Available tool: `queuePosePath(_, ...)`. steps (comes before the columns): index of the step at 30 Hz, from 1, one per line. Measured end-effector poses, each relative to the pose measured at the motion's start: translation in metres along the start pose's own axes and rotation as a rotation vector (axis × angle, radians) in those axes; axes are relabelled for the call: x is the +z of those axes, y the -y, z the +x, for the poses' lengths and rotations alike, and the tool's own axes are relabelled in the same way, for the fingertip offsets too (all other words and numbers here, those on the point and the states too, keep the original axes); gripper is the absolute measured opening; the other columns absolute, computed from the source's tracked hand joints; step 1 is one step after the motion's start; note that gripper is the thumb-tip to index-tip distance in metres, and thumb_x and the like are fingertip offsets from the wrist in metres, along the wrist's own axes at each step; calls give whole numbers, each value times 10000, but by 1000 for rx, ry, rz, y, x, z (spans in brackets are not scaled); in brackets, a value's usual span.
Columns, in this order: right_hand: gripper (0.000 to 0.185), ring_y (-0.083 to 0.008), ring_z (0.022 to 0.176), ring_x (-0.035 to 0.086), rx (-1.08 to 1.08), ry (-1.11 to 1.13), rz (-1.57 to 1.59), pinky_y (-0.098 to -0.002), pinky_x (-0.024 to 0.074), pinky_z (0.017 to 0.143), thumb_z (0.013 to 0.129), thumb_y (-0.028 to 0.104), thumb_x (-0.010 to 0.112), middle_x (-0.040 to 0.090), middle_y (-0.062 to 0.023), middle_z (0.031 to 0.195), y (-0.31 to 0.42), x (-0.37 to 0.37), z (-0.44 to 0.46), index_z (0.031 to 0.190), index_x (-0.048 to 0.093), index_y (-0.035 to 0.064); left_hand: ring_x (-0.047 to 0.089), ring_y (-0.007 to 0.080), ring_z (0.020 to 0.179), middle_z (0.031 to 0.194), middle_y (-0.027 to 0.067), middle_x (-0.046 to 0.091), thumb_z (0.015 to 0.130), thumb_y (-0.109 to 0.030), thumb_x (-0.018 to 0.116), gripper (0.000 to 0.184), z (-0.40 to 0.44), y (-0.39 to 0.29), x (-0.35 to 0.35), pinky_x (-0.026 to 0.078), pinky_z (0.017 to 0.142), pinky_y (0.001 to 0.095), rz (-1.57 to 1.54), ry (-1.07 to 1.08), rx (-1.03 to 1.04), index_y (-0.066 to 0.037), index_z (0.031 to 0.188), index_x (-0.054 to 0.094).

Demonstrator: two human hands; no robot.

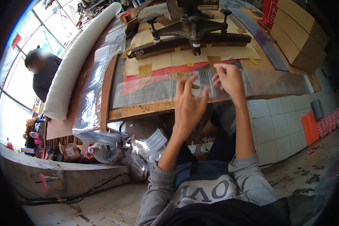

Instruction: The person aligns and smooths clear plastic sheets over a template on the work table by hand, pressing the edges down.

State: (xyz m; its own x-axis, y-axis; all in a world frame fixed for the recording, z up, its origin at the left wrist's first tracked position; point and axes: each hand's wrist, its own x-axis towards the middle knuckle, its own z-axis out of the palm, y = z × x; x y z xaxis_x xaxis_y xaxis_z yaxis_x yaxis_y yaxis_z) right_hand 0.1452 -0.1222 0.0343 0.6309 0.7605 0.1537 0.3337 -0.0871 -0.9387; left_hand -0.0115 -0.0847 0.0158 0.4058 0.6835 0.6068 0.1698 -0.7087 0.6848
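My left hand (pixel 188 101) is raised over the front edge of the workbench (pixel 147 111), its fingers apart and nothing in it. To its right, my right hand (pixel 229 81) hangs above the bench with the fingers bent and partly spread; I see nothing held in it. Below and between the hands lies clear plastic film (pixel 211 84) over a grey and red sheet (pixel 133 84). Behind them, a dark metal press bar (pixel 192 42) stands over cardboard sheets (pixel 162 62) with brown and yellow tape on them. The hands do not touch each other.
A long white roll (pixel 77 60) lies at the left beside folded clear plastic (pixel 90 101). Beyond it is another person (pixel 45 71) in dark clothes. Cardboard boxes (pixel 297 37) stand at the back right, a blue-grey strip (pixel 267 49) beside them. A bottle (pixel 105 151) is under the bench.
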Motion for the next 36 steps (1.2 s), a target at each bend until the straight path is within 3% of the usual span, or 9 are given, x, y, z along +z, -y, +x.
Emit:
queuePosePath(3, 259, -161, 487, 639, -82, -36, -121, -274, 469, 471, 928, 113, 467, 670, -124, 653, -9, 14, 14, 1006, 643, -60, 611, 291, 826, 963, 173, 582, 791, -136, 680, 369, 15, 29, 0, 485, 752, 385, 31, 15, 27, 33, 1109, 599)
queuePosePath(6, 252, -137, 461, 610, -135, -100, -72, -273, 468, 483, 921, 114, 484, 672, -122, 648, -16, 22, 16, 997, 651, -59, 642, 266, 785, 914, 160, 620, 805, -160, 671, 294, 20, 42, -4, 497, 709, 357, -17, 40, 1, 21, 1036, 649)
queuePosePath(12, 282, -73, 436, 494, -66, 25, 37, -231, 397, 439, 926, 108, 508, 655, -97, 671, -25, 14, 23, 1102, 616, -84, 677, 229, 737, 883, 142, 648, 828, -149, 656, 233, 20, 37, -10, 514, 696, 310, -137, 52, -80, 20, 987, 679)
queuePosePath(15, 285, -72, 445, 502, -56, 32, 49, -229, 396, 440, 927, 112, 512, 659, -97, 679, -26, 15, 26, 1104, 612, -87, 684, 225, 751, 894, 143, 653, 840, -143, 649, 225, 22, 40, -9, 518, 706, 303, -152, 32, -69, 23, 988, 680)
queuePosePath(18, 249, -114, 447, 571, -83, 14, 5, -262, 455, 475, 910, 125, 522, 678, -106, 669, -27, 17, 34, 1018, 645, -63, 687, 228, 772, 915, 147, 655, 846, -147, 647, 234, 23, 44, -7, 520, 712, 305, -181, -9, -45, 19, 1010, 674)
queuePosePath(27, 213, -144, 470, 613, -87, -12, -101, -296, 490, 509, 874, 113, 528, 673, -98, 636, -32, 22, 53, 810, 682, -20, 697, 252, 821, 994, 162, 642, 837, -191, 670, 296, 21, 45, -5, 528, 721, 319, -144, 48, -67, 14, 1051, 663)
queuePosePath(36, 232, -168, 473, 632, -101, -68, -107, -305, 501, 508, 859, 85, 523, 665, -104, 607, -28, 28, 49, 688, 635, -24, 693, 258, 838, 1018, 164, 638, 842, -211, 673, 341, 22, 42, -6, 529, 729, 323, -63, 80, -60, 16, 1095, 655)
